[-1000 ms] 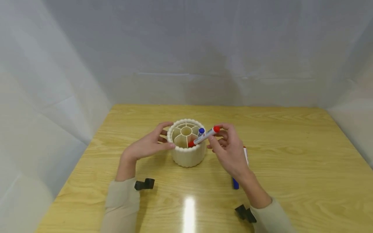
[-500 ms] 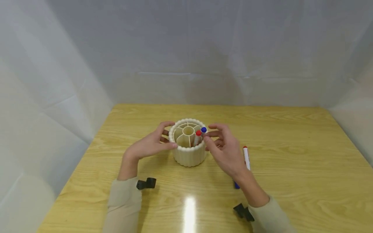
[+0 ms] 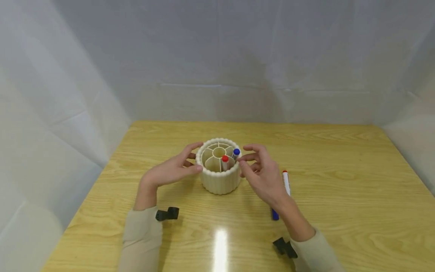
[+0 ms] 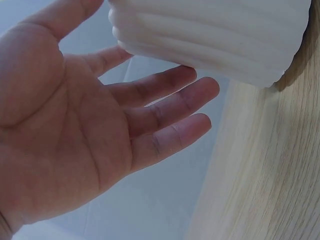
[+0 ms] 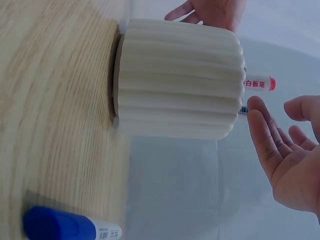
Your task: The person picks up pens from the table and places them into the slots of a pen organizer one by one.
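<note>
- Currently we see the red-capped marker (image 3: pixel 225 161) standing in the ribbed holder (image 3: pixel 219 180), next to the blue-capped marker (image 3: pixel 236 153).
- Right hand (image 3: pixel 263 177): fingers relaxed and spread, holding nothing, just beside the rim.
- Left hand (image 3: pixel 168 172): straight fingers (image 4: pixel 165 85) resting against the holder's wall.

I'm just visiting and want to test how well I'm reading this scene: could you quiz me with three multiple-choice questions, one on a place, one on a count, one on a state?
1. Where does the marker outside the holder lie?
A. on the table right of the holder
B. left of the holder
C. across the holder's rim

2. How many markers stand in the holder?
A. none
B. two
C. five

3. What is the right hand doing?
A. gripping a marker
B. open beside the holder
C. lying flat on the table

Key:
1 A: the loose marker lies on the table.
2 B: red-capped marker and blue-capped marker stand in the holder.
3 B: the right hand holds nothing.
</note>
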